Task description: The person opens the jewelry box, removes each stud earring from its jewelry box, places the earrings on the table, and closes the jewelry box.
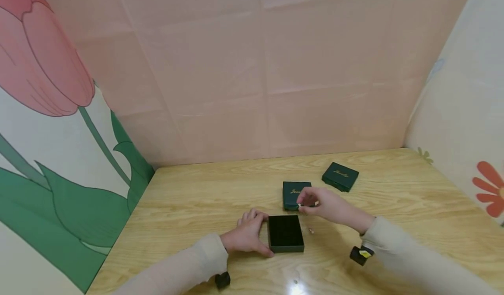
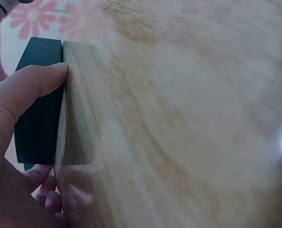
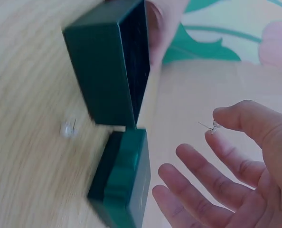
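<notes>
An open-topped jewelry box point(image 1: 286, 233) with a black inside lies on the table. My left hand point(image 1: 247, 234) grips its left side, the thumb by the near corner and the fingers by the far one; in the left wrist view the thumb point(image 2: 39, 80) presses the dark green wall. Just right of the box and above the table, my right hand point(image 1: 324, 204) pinches a small stud earring point(image 3: 213, 127) between thumb and index finger. Its thin post sticks out, and the other fingers are spread. A second small shiny earring point(image 3: 68, 128) lies on the table right of the box.
Behind the open box lies a dark green piece with gold lettering point(image 1: 293, 191), a lid or another box, partly covered by my right hand. Farther back right is a dark green lettered box point(image 1: 340, 176). A pink backdrop point(image 1: 252, 76) rises behind the wooden table point(image 1: 197, 194).
</notes>
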Demonstrator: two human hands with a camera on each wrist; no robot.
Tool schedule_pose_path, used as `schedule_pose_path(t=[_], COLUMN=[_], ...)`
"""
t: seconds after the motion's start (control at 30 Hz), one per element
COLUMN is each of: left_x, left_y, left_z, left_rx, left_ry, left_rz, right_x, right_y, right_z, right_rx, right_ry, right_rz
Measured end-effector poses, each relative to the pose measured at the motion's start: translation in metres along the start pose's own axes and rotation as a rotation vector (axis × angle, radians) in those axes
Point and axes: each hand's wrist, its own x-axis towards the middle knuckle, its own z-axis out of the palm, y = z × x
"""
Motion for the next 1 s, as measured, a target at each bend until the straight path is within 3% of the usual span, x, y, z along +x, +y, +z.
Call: schedule_pose_path(t=[0.2, 0.5, 0.8, 1.0], left_x=[-0.001, 0.0, 0.001, 0.001], left_y=[0.0, -0.001, -0.002, -0.001], left_z=[0.001, 0.003, 0.003, 0.002], left_rx=[-0.007, 0.005, 0.01, 0.019], left_ry=[-0.009, 0.003, 0.001, 0.0], left_rz=[-0.006, 0.008, 0.011, 0.004], right_x=[-0.013, -0.026, -0.028, -0.025], right_y=[0.013, 0.034, 0.048, 0.051], right_z=[-0.01, 0.006, 0.015, 0.018], right_rx=[0.031, -0.032, -0.041, -0.061], right_ry=[-0.031, -0.077, -0.069, -0.088], right_rz=[0.005, 0.037, -0.019, 0.022])
